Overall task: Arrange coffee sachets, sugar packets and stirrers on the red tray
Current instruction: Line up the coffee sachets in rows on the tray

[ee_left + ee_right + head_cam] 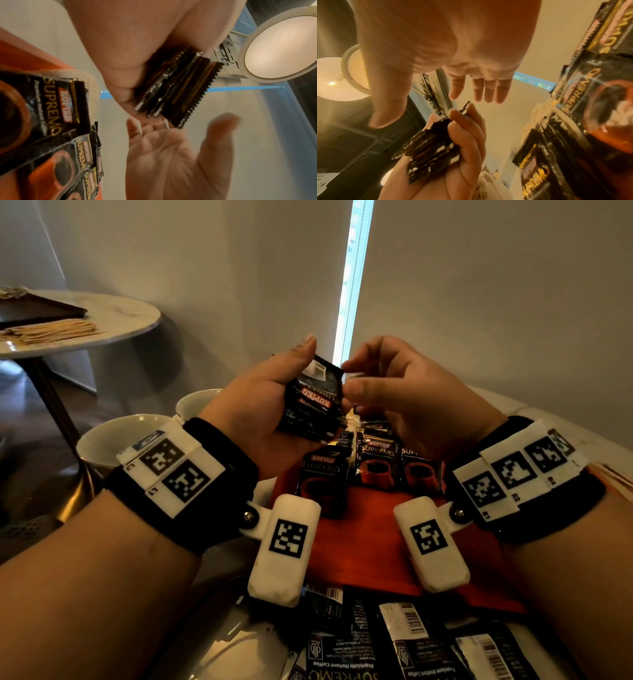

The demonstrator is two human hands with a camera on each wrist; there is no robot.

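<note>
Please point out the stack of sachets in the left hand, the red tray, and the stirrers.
stack of sachets (313, 402), head view, on the top sachet's printed face.
red tray (363, 537), head view, on its bare surface between the wrists.
stirrers (51, 330), head view, mid-pile on the side table.

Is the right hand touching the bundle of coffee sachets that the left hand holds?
Apart. In the right wrist view, the right hand has straight fingers, and bare wall shows between them and the bundle of coffee sachets gripped by the left hand.
</note>
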